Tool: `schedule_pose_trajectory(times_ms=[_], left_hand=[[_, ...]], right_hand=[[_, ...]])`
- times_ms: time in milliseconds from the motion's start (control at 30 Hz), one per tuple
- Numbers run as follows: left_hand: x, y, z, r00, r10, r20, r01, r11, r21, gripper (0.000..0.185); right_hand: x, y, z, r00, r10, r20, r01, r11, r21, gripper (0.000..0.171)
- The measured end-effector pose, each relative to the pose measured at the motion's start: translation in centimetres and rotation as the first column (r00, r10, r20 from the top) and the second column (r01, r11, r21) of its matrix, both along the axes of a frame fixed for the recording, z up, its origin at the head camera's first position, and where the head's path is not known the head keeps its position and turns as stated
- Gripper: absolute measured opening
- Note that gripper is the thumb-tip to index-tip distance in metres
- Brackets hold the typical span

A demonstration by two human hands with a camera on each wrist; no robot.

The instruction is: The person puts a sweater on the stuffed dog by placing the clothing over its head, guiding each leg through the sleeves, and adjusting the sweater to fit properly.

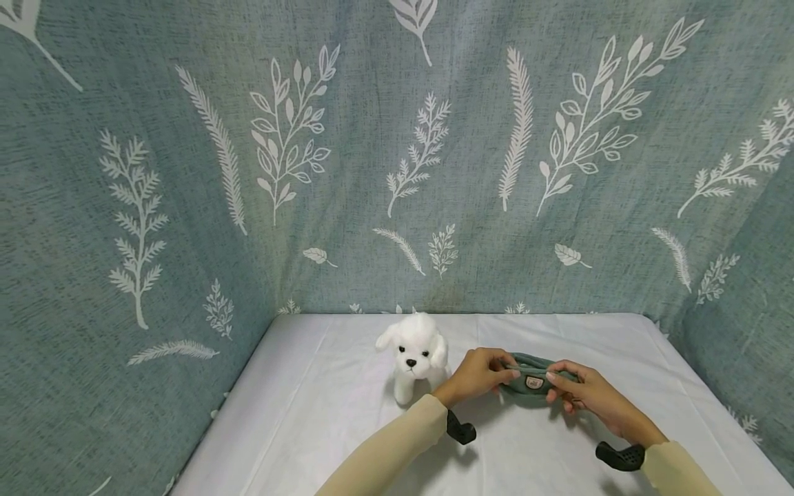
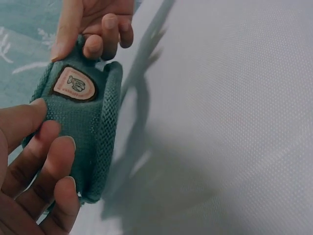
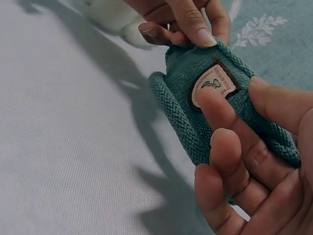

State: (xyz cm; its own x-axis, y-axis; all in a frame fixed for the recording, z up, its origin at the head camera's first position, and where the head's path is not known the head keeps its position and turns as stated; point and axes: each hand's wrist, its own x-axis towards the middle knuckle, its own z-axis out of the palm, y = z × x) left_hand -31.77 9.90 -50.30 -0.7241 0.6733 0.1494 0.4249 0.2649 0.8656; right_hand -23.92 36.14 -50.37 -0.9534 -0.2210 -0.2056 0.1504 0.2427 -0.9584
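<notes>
A teal knitted band with rolled edges is stretched between both hands above the white cloth. Sewn on its front is a small patch with a printed figure. My left hand pinches one end, thumb on the near face and fingers behind. The other end is gripped by my right hand, its thumb over the top edge and fingers beneath, as the right wrist view shows. Left of the left hand stands a white plush dog, facing forward, its lower body partly hidden by the left forearm.
White cloth covers the table, and the hands throw shadows on it. Grey-green curtains with white leaf prints rise behind and at both sides. A black strap piece juts from the left wrist, another from the right.
</notes>
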Motion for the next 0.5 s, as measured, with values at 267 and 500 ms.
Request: schedule_pose_trajectory(times_ms=[267,500], left_hand=[[0.34,-0.33,0.41,1.0,0.021,-0.004,-0.021,1.0,0.019,0.013],[0.49,-0.31,0.82,1.0,0.005,-0.011,-0.004,0.999,0.051,0.011]], right_hand=[[0.27,-0.22,0.4,1.0,-0.005,-0.027,0.004,1.0,-0.004,0.053],[0.67,-0.33,1.05,0.999,-0.012,-0.052,0.013,1.0,0.012,0.05]])
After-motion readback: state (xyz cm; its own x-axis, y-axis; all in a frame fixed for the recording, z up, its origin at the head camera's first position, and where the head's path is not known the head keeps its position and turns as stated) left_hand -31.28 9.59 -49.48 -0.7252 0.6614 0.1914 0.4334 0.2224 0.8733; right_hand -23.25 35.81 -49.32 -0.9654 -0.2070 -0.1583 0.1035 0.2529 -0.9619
